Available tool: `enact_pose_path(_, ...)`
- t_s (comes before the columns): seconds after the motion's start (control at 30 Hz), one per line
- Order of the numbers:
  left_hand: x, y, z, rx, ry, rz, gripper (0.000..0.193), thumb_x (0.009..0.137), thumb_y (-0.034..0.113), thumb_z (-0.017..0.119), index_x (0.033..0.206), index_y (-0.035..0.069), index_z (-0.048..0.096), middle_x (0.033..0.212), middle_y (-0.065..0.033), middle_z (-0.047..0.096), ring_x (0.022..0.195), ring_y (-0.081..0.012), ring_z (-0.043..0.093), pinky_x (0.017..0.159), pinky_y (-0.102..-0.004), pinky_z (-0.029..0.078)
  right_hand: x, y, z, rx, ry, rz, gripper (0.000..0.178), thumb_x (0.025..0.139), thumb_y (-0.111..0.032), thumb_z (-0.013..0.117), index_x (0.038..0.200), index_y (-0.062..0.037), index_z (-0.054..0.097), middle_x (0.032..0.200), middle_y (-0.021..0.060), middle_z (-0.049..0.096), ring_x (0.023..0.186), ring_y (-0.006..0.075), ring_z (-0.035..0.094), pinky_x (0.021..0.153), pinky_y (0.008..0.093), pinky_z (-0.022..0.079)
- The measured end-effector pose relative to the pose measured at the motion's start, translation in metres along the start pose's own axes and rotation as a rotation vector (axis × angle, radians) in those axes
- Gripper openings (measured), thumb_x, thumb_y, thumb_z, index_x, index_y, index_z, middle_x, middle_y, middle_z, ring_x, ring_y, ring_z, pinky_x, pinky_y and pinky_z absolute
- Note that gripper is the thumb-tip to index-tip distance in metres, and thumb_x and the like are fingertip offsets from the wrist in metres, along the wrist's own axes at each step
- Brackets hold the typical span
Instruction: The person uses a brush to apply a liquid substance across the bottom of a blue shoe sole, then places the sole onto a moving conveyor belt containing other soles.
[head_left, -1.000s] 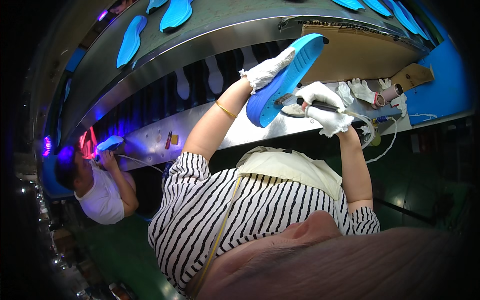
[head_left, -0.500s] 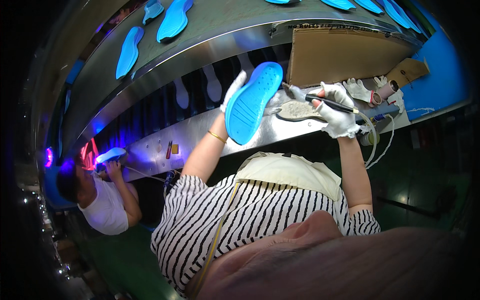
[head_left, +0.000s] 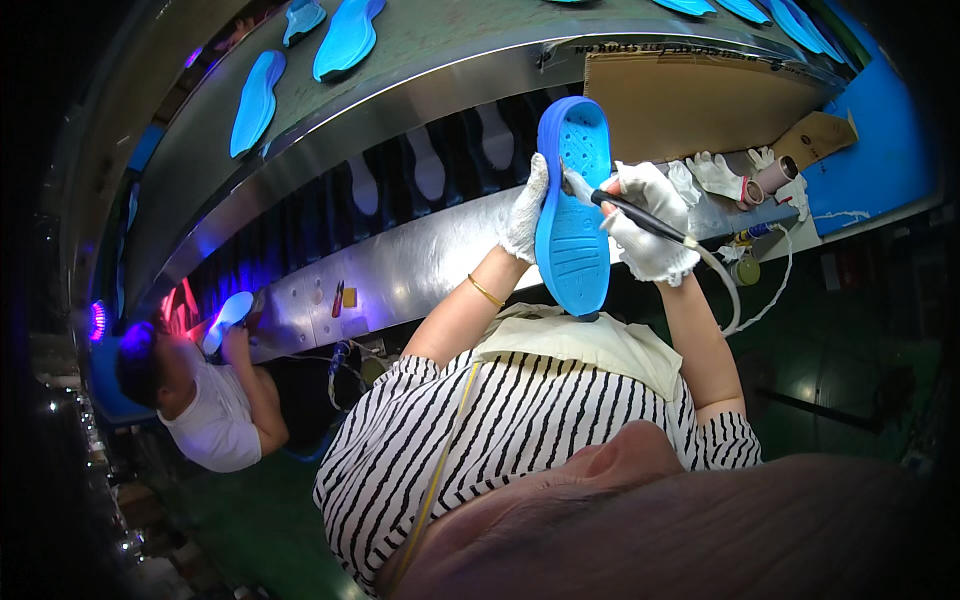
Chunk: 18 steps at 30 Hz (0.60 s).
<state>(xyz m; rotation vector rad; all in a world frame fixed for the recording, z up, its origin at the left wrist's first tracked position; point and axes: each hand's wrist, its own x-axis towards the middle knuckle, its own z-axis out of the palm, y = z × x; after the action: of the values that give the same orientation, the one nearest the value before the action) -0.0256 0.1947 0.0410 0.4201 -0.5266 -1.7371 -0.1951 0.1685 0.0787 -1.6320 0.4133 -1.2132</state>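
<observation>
Both gloved hands grip: left hand clasps an upright blue rubber shoe sole, right hand closes on a black corded pen-like tool touching it.

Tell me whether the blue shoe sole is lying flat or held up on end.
On end: the blue shoe sole stands lengthwise in the gloved left hand, clear of the metal bench.

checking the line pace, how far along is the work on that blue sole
Done: several blue foam soles already lie on the upper conveyor belt. In hand: the gloved left hand holds a blue rubber shoe sole upright, tread toward the camera, while the gloved right hand presses a black corded pen-like tool against its upper edge. Left: this sole is not yet on the belt.
</observation>
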Motion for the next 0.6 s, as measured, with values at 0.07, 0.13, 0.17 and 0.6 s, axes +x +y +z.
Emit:
enact_pose_path(0.07, 0.004, 0.001, -0.004, 0.045, -0.019, 0.046, 0.079, 0.085, 0.064, 0.046, 0.137, 0.005, 0.035, 0.123, -0.0137, 0.052, 0.108, -0.0247, 0.056, 0.091, -0.0386, 0.05, 0.002, 0.007, -0.008, -0.025, 0.039, -0.031, 0.023, 0.076, 0.008, 0.06, 0.095, -0.0003, 0.053, 0.081, 0.0072, 0.061, 0.07, 0.0105, 0.062, 0.068, 0.0253, 0.052)
enact_pose_path(0.13, 0.003, 0.0, 0.004, 0.096, 0.048, 0.049, 0.084, 0.081, 0.07, 0.045, 0.135, 0.005, 0.036, 0.121, -0.0137, 0.053, 0.105, -0.0231, 0.057, 0.09, -0.0375, 0.051, 0.005, 0.012, -0.008, -0.042, 0.118, -0.01, 0.025, 0.075, 0.009, 0.06, 0.097, -0.0001, 0.053, 0.081, 0.0065, 0.06, 0.071, 0.0105, 0.061, 0.068, 0.0251, 0.052)
enact_pose_path(0.17, 0.004, 0.001, 0.008, 0.066, 0.032, 0.042, 0.085, 0.081, 0.07, 0.044, 0.135, 0.005, 0.036, 0.121, -0.0137, 0.053, 0.104, -0.0232, 0.057, 0.09, -0.0378, 0.051, 0.005, 0.014, -0.003, -0.101, 0.12, -0.039, 0.021, 0.078, 0.012, 0.056, 0.094, -0.0018, 0.055, 0.085, 0.007, 0.06, 0.073, 0.011, 0.06, 0.062, 0.0229, 0.051)
enact_pose_path(0.6, 0.02, 0.017, -0.014, -0.05, -0.02, 0.068, 0.086, 0.082, 0.073, 0.04, 0.137, 0.007, 0.037, 0.124, -0.0202, 0.053, 0.104, -0.0365, 0.058, 0.089, -0.0502, 0.05, -0.02, -0.008, 0.013, -0.232, -0.111, -0.044, 0.022, 0.067, 0.001, 0.068, 0.088, -0.0029, 0.063, 0.081, 0.0101, 0.061, 0.077, 0.0173, 0.062, 0.071, 0.0288, 0.05)
